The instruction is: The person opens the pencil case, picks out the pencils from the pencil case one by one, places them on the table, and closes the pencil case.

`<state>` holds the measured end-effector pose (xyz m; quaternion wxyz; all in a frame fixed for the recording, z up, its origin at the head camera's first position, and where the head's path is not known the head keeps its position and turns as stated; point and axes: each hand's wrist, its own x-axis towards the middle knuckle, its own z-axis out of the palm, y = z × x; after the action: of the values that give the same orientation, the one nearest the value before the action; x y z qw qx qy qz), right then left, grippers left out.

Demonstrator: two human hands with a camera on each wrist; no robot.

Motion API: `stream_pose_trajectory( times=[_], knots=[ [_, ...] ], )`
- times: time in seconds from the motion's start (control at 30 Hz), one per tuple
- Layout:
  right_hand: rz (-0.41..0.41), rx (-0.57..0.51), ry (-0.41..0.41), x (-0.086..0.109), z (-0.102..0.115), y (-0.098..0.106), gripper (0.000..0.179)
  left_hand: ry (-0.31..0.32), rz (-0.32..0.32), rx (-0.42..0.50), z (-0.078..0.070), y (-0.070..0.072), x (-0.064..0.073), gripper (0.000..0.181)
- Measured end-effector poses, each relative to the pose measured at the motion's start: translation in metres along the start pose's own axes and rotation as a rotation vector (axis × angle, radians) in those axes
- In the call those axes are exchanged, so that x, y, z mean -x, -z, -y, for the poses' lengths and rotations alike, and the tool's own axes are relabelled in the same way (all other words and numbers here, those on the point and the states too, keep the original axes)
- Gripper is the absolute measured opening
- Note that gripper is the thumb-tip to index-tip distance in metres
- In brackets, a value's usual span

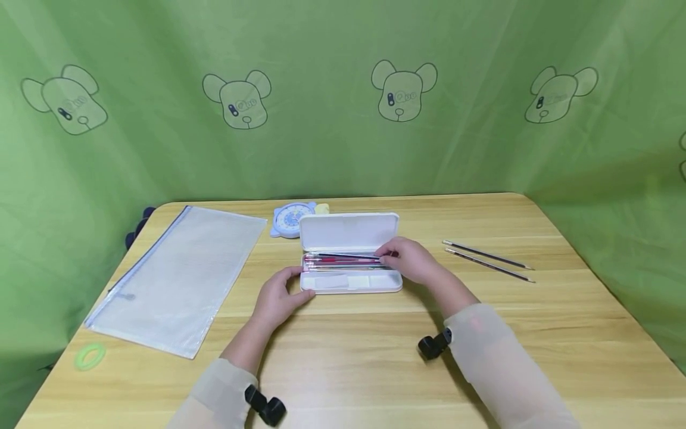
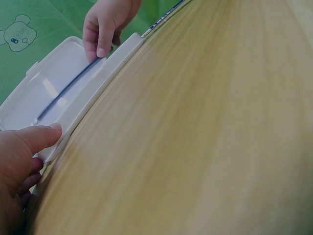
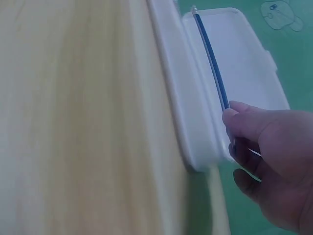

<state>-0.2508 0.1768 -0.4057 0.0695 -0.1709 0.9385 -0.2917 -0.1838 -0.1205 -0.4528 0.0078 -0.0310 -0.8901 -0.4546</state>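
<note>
A white pencil case (image 1: 348, 233) lies with its lid raised, and several pencils (image 1: 334, 267) are inside it. My left hand (image 1: 274, 299) holds the case's left end, thumb at the front corner and fingers round the side. Over the case's right end, my right hand (image 1: 411, 261) pinches a dark blue pencil (image 3: 212, 59) near one end between thumb and fingers. That pencil slants along the open case in both wrist views. Two more dark pencils (image 1: 485, 255) lie on the table, to the right of my right hand.
A clear zip pouch (image 1: 177, 280) lies flat on the left, with a green ring (image 1: 90, 356) near its front corner. Behind the case sits a blue clock-like toy (image 1: 291, 219). Green curtain (image 1: 321, 155) surrounds the wooden table (image 1: 364, 357).
</note>
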Motion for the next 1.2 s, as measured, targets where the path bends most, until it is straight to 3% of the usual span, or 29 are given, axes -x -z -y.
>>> stream_pose_trajectory(
  times=[0.2,0.37,0.7,1.2],
  knots=[
    [-0.030,-0.088,-0.020,0.012,-0.007,0.014,0.022,0.004,0.008,0.000,0.000,0.000,-0.001,0.059],
    [-0.061,-0.102,-0.006,0.026,-0.019,0.025,0.023,0.002,0.008,0.000,0.000,0.000,0.000,0.058],
    [-0.090,-0.050,-0.041,0.071,-0.059,0.054,0.025,0.009,0.013,-0.007,0.000,-0.001,0.000,0.059],
    [-0.131,0.048,-0.207,0.125,-0.129,0.087,0.036,-0.001,-0.004,0.000,0.000,-0.001,0.001,0.058]
  ],
)
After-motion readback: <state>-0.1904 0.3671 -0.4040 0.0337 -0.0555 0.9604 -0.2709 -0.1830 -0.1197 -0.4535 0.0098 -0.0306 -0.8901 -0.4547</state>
